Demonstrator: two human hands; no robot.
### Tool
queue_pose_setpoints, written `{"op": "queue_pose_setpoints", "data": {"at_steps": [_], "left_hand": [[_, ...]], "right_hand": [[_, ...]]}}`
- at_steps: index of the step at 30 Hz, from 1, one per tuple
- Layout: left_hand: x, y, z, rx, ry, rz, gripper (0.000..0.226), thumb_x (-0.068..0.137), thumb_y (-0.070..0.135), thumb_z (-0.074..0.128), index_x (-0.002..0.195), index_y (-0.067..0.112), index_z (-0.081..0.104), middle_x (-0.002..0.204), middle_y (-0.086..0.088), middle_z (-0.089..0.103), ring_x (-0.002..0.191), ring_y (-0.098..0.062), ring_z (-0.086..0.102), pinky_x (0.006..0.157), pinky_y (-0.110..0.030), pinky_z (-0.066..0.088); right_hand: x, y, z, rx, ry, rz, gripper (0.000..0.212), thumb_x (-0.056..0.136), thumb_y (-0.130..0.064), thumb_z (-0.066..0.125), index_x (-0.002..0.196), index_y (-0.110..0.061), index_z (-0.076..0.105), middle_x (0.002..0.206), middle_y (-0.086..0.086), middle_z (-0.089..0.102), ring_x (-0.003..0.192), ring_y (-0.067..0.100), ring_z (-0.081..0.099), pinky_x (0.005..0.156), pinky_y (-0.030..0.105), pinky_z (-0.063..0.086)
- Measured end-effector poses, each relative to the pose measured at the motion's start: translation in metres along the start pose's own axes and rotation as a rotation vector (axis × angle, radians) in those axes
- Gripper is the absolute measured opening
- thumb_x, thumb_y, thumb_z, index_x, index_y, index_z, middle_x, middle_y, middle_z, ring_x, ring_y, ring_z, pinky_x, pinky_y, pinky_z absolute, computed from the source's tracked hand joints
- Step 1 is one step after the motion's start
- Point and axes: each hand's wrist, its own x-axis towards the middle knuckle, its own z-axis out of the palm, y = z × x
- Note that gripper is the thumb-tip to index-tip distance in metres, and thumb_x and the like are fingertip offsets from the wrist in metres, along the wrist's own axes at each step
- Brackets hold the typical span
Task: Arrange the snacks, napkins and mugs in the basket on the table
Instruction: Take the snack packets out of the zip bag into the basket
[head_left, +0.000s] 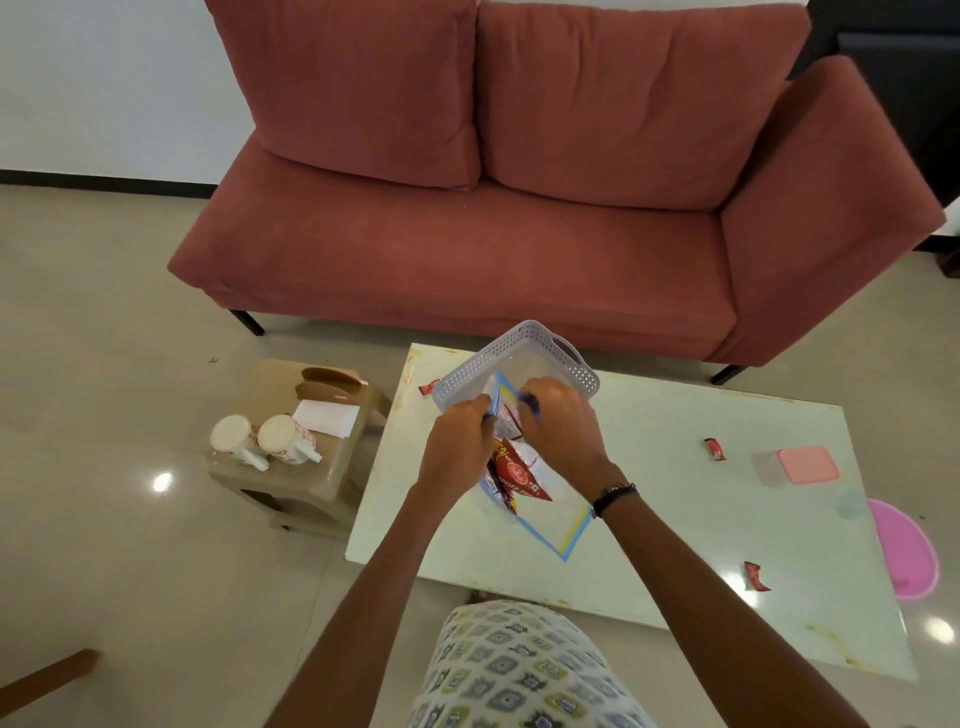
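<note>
A pale lavender perforated basket (524, 338) stands at the far left of the white table (675, 525). Just in front of it, my left hand (460, 441) and my right hand (561, 426) both grip the top edge of a clear zip bag (561, 525) with blue borders. Red snack packets (519, 475) lie inside the bag, whose lower part rests on the table. Small red packets lie loose on the table at far left (429, 386), right (715, 448) and near right (756, 577). Two white mugs (236, 441) (288, 439) and white napkins (326, 415) sit on a beige stool (322, 467) to the left.
A brown cardboard holder (327, 384) stands behind the napkins on the stool. A pink-lidded clear box (800, 466) and a pink round mat (906, 551) are at the table's right end. A red sofa (467, 249) stands close behind the table.
</note>
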Motion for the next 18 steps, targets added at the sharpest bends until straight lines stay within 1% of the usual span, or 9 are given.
{"op": "queue_pose_setpoints", "data": {"at_steps": [2,4,6,8,10,11,14,15,18], "left_hand": [[0.002,-0.009,-0.006,-0.016,0.027,-0.022,0.017,0.093,0.014,0.048,0.090,0.001,0.058,0.086,-0.021,0.066,0.079,-0.036,0.061,0.062,-0.036,0.042],[0.002,-0.016,-0.011,-0.029,0.062,-0.044,0.016,0.092,0.014,0.047,0.089,0.003,0.059,0.079,-0.018,0.065,0.072,-0.034,0.060,0.057,-0.030,0.037],[0.002,-0.019,-0.012,-0.012,0.083,-0.051,0.020,0.094,0.016,0.044,0.101,0.004,0.060,0.081,-0.016,0.066,0.066,-0.025,0.055,0.053,-0.024,0.035],[-0.001,-0.020,-0.009,0.000,0.103,-0.063,0.024,0.096,0.019,0.042,0.110,0.005,0.057,0.089,-0.013,0.067,0.068,-0.018,0.054,0.052,-0.016,0.037],[-0.007,-0.021,-0.004,-0.009,0.137,-0.106,0.024,0.097,0.023,0.042,0.109,0.008,0.056,0.099,-0.008,0.067,0.077,-0.018,0.061,0.063,-0.021,0.048],[-0.012,-0.023,0.000,-0.006,0.155,-0.133,0.022,0.096,0.025,0.043,0.106,0.009,0.055,0.101,-0.006,0.066,0.082,-0.018,0.062,0.066,-0.024,0.050],[-0.030,-0.032,0.017,0.035,0.195,-0.197,0.017,0.096,0.028,0.043,0.097,0.013,0.052,0.090,0.001,0.062,0.074,-0.013,0.058,0.057,-0.019,0.041],[-0.036,-0.035,0.021,0.017,0.208,-0.231,0.017,0.096,0.028,0.043,0.094,0.014,0.052,0.085,0.002,0.060,0.071,-0.014,0.057,0.055,-0.019,0.038],[-0.041,-0.033,0.028,-0.101,0.247,-0.296,0.021,0.098,0.025,0.042,0.088,0.010,0.053,0.072,0.002,0.055,0.067,-0.022,0.058,0.053,-0.022,0.036]], "right_hand": [[0.005,0.011,-0.008,-0.002,0.061,0.074,0.008,0.083,-0.007,0.054,0.079,-0.005,0.061,0.082,0.012,0.066,0.075,0.031,0.059,0.066,0.036,0.047],[0.008,0.018,-0.015,-0.005,0.081,0.087,0.008,0.081,-0.006,0.055,0.077,-0.005,0.062,0.079,0.011,0.066,0.071,0.028,0.057,0.062,0.030,0.042],[0.008,0.016,-0.016,0.000,0.068,0.056,0.009,0.082,-0.006,0.056,0.076,-0.004,0.062,0.076,0.010,0.066,0.066,0.023,0.053,0.059,0.027,0.040],[0.008,0.014,-0.016,0.040,0.071,0.046,0.009,0.083,-0.006,0.059,0.077,-0.004,0.064,0.076,0.010,0.068,0.065,0.021,0.055,0.058,0.030,0.046],[0.010,0.014,-0.018,0.110,0.079,0.074,0.007,0.083,-0.007,0.062,0.078,-0.003,0.066,0.076,0.010,0.070,0.067,0.022,0.060,0.062,0.033,0.051],[0.010,0.014,-0.020,0.141,0.073,0.100,0.007,0.083,-0.008,0.063,0.080,-0.002,0.066,0.076,0.010,0.070,0.068,0.022,0.060,0.063,0.031,0.050],[0.012,0.014,-0.028,0.208,0.050,0.167,0.009,0.084,-0.010,0.063,0.084,-0.003,0.068,0.079,0.006,0.070,0.069,0.016,0.059,0.061,0.020,0.041],[0.013,0.015,-0.031,0.224,0.054,0.177,0.009,0.083,-0.011,0.064,0.085,-0.003,0.068,0.079,0.006,0.071,0.069,0.016,0.060,0.063,0.019,0.043],[0.016,0.022,-0.042,0.248,0.071,0.191,0.008,0.083,-0.013,0.065,0.084,-0.006,0.069,0.077,0.004,0.069,0.071,0.018,0.063,0.071,0.029,0.050]]}}
